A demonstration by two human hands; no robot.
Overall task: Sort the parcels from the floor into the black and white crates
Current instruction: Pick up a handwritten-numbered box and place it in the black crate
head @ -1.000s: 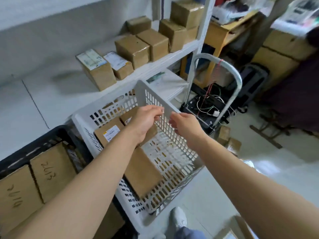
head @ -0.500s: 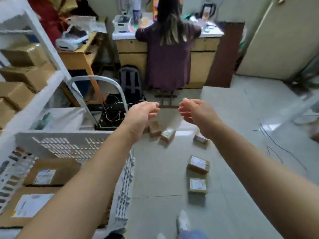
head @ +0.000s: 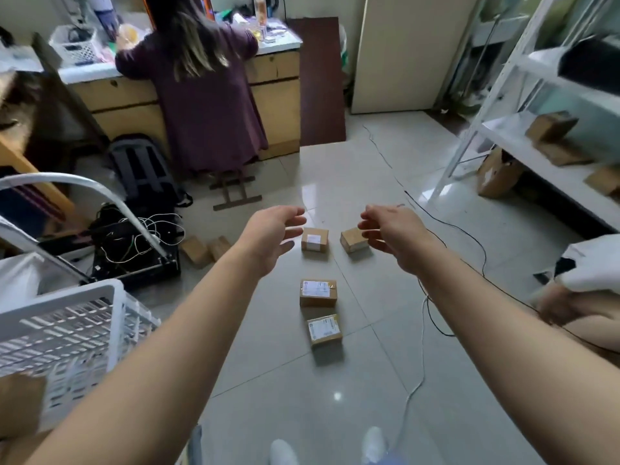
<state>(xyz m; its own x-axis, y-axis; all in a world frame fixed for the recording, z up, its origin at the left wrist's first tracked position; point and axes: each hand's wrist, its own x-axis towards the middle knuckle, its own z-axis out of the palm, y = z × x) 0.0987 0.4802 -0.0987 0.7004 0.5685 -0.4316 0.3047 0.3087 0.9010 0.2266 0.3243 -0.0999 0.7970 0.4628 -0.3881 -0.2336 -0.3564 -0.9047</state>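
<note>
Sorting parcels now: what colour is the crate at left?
White; the crate shows best in the head view.

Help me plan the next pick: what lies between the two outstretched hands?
In the head view, two parcels on the floor show between the left hand and right hand: a labelled parcel and a plain brown parcel, side by side.

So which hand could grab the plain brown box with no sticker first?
Probably the right hand: it hovers open right next to the plain brown cardboard box. The left hand hangs on the far side of the white-labelled cardboard box. Both are empty.
</note>
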